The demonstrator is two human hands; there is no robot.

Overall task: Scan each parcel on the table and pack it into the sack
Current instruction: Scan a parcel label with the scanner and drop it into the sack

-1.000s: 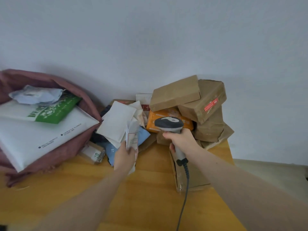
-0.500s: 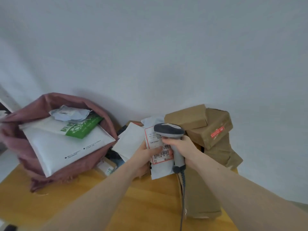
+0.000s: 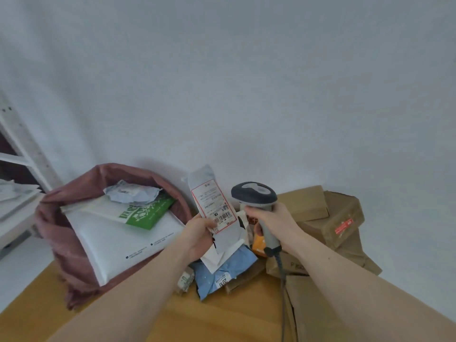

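While the wooden table (image 3: pixel 222 317) fills the bottom of our view, we see the dark red sack (image 3: pixel 81 255) at nine o'clock, open-mouthed, with white mailers inside. Brown boxes (image 3: pixel 328 218) are stacked at three o'clock. At centre, our right hand (image 3: pixel 274 222) grips the grey scanner (image 3: pixel 254 193) by its handle. Just beside it at nine o'clock, our left hand (image 3: pixel 199 233) pinches a grey parcel (image 3: pixel 212 201) upright, label facing us.

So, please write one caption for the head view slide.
Left hand holds labelled parcel beside scanner in right hand.
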